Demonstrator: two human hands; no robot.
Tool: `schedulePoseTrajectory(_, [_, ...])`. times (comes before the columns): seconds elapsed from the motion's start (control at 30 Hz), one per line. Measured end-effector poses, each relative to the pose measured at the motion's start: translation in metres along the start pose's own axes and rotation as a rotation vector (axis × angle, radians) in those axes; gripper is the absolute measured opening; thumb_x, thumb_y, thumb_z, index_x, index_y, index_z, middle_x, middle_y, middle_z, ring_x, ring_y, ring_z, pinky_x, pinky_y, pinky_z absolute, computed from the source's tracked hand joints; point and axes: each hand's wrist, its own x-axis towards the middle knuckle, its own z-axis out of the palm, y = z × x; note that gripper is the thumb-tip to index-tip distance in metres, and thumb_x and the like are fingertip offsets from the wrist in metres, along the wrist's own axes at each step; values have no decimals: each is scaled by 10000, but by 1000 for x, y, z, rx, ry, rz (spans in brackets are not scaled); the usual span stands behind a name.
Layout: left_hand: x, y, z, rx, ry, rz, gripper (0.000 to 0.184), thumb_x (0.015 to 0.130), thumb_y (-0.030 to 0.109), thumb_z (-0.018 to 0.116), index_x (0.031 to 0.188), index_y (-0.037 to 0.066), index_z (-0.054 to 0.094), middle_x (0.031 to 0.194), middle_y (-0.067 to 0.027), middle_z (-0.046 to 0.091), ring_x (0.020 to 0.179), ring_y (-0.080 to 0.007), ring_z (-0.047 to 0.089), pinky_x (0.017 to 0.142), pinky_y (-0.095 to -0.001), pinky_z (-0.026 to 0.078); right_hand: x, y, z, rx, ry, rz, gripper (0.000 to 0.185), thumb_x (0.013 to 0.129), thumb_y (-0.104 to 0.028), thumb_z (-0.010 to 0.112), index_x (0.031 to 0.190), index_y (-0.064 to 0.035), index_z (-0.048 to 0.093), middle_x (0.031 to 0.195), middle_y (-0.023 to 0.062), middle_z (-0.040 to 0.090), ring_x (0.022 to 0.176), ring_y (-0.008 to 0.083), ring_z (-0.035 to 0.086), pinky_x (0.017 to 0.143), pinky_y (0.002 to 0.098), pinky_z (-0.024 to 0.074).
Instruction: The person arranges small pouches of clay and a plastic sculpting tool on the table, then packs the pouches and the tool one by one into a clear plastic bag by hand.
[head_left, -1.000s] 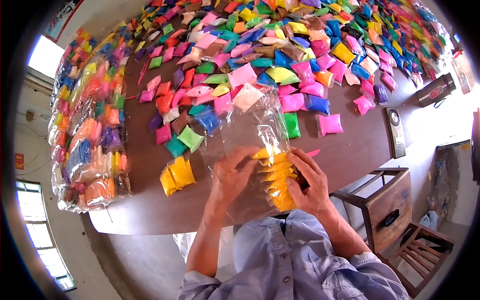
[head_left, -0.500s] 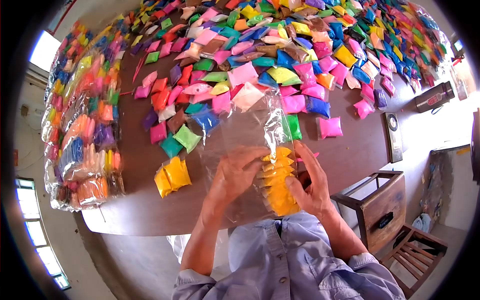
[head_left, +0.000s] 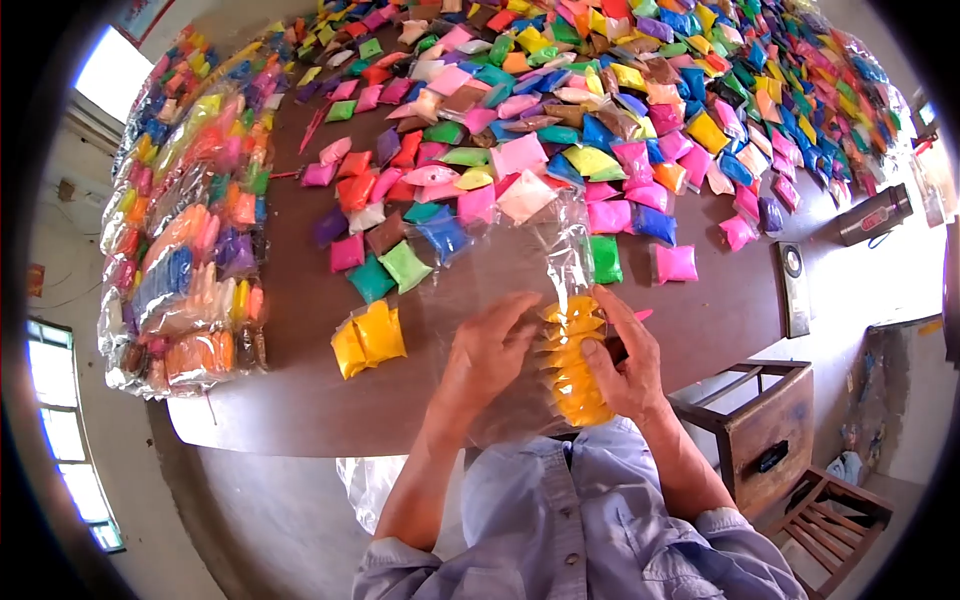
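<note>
A row of several yellow packets lies inside a large clear plastic bag near the table's front edge. My right hand grips the row from its right side, thumb across the packets and fingers along the far edge. To the left, my left hand rests over the bag with its fingers stretched out and apart, a small gap from the row. Two more yellow packets lie together on the table, left of my left hand.
Loose packets in many colours cover the far part of the brown table. Filled clear bags are piled on the left. A dark flask and a flat box are at the right, with a wooden stool beside the table.
My left fingers have come away from the yellow row, leaving a small gap. My right hand stays on the packets. The whole view has shifted slightly.
</note>
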Motion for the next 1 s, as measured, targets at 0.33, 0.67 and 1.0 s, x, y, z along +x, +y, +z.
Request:
schedulePoseTrajectory(0.33, [-42,-31,-103,492,396,-115,281,897,71,760,1175,49,719,1168,-157,739,1041,-373,722,871,-434,587,-1,4,2,-9,4,4,563,907,-35,689,1453,36,571,1397,243,639,1253,334,654,1077,385,496])
schedulePoseTrajectory(0.67, [-34,-38,-139,576,234,-280,392,868,64,764,1252,37,691,1212,-165,717,962,-329,731,848,-404,579,-1,6,1,-23,19,-4,556,909,-48,698,1446,32,580,1398,235,639,1242,312,664,1058,368,516])
schedulePoseTrajectory(1.0, [-26,-13,-97,-195,173,-473,277,903,44,778,1167,2,703,1017,-48,747,850,-102,697,706,-243,562,0,4,2,1,29,-2,570,881,-24,703,1440,11,596,1384,224,650,1193,301,691,1023,358,537])
